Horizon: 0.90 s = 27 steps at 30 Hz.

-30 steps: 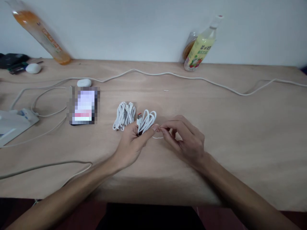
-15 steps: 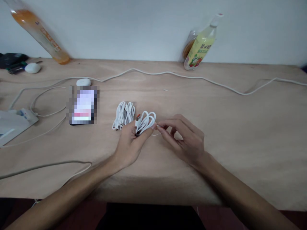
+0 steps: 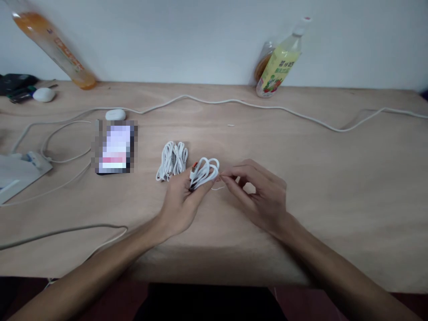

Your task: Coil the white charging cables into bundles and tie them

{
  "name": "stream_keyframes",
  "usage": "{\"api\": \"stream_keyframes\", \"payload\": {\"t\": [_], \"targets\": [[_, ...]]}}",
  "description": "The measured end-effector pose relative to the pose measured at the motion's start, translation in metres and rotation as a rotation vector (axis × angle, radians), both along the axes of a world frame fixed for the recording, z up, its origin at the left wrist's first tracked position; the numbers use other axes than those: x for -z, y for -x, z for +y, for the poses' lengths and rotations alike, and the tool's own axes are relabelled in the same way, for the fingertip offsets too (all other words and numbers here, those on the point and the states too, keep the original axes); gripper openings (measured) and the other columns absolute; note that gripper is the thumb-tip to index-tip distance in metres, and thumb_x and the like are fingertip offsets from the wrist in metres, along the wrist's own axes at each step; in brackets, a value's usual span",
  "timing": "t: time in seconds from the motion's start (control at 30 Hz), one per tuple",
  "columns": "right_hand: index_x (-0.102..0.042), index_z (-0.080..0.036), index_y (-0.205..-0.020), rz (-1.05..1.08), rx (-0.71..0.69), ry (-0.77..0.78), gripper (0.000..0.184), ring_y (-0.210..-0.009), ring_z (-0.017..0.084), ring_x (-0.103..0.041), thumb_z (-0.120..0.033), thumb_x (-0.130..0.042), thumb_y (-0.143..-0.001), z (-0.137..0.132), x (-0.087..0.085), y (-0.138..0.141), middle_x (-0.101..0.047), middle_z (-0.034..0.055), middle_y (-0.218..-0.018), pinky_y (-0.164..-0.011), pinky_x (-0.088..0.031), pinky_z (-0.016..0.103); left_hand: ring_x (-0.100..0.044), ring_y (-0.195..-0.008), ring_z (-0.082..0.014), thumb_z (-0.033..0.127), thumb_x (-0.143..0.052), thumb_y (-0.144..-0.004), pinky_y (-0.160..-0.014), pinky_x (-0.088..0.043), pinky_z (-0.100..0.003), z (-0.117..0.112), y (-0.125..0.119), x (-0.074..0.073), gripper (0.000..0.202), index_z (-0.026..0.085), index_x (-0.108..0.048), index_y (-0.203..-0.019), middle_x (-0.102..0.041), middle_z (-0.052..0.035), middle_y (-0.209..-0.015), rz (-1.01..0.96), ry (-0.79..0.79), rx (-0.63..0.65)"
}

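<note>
My left hand (image 3: 182, 200) grips a coiled white USB cable (image 3: 204, 171) with an orange-tipped plug, holding it just above the wooden table (image 3: 301, 178). My right hand (image 3: 259, 191) pinches a thin white tie (image 3: 219, 183) at the right side of that coil, thumb and forefinger pressed together. A second coiled white cable (image 3: 172, 160) lies on the table just left of the held one.
A phone (image 3: 115, 147) lies left of the coils, with a white earbud case (image 3: 115, 114) behind it. A long white cord (image 3: 267, 107) runs across the back of the table. Bottles stand at back left (image 3: 55, 44) and back right (image 3: 279, 62). A power strip (image 3: 20, 167) sits at far left.
The held coil has turned slightly in my left hand, its plug now lower. My right hand's pinch has stayed at the coil's right edge. Otherwise little has moved.
</note>
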State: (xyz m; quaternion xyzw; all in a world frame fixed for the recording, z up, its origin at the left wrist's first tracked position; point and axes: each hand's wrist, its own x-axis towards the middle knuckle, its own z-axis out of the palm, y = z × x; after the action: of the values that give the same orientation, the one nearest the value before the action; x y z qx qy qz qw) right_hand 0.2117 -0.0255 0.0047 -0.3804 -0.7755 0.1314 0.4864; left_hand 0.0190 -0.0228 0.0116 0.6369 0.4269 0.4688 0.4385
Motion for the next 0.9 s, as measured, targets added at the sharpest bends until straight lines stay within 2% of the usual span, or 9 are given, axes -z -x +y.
{"api": "stream_keyframes", "payload": {"t": [0.23, 0.53, 0.9], "targets": [[-0.079, -0.022, -0.100, 0.053, -0.015, 0.064, 0.014, -0.069, 0.013, -0.070, -0.010, -0.072, -0.103, -0.0001, -0.0017, -0.0024, -0.079, -0.0002, -0.086, -0.059, -0.057, 0.024, -0.059, -0.072, -0.0159, 0.026, -0.071, -0.098, -0.070, -0.053, -0.029, 0.0005, 0.0015, -0.0018, 0.028, 0.022, -0.060, -0.073, -0.064, 0.0019, -0.073, 0.020, 0.021, -0.005], [-0.081, -0.023, -0.103, 0.123, -0.047, 0.209, 0.013, -0.073, 0.015, -0.073, -0.014, -0.072, -0.104, 0.0010, 0.0000, -0.0011, -0.081, 0.0011, -0.088, -0.055, -0.058, 0.025, -0.057, -0.071, -0.0171, 0.035, -0.074, -0.099, -0.070, -0.055, -0.030, 0.0022, -0.0004, -0.0020, 0.033, 0.023, -0.060, -0.072, -0.063, 0.0007, -0.073, -0.001, 0.035, -0.015], [-0.083, -0.023, -0.098, 0.147, -0.010, 0.212, 0.012, -0.069, 0.014, -0.074, -0.014, -0.076, -0.102, 0.0015, -0.0008, -0.0014, -0.083, -0.0001, -0.085, -0.055, -0.057, 0.024, -0.057, -0.070, -0.0158, 0.030, -0.072, -0.100, -0.068, -0.051, -0.028, 0.0005, 0.0043, 0.0022, 0.033, 0.021, -0.061, -0.071, -0.064, 0.0016, -0.072, 0.060, -0.004, 0.004]]}}
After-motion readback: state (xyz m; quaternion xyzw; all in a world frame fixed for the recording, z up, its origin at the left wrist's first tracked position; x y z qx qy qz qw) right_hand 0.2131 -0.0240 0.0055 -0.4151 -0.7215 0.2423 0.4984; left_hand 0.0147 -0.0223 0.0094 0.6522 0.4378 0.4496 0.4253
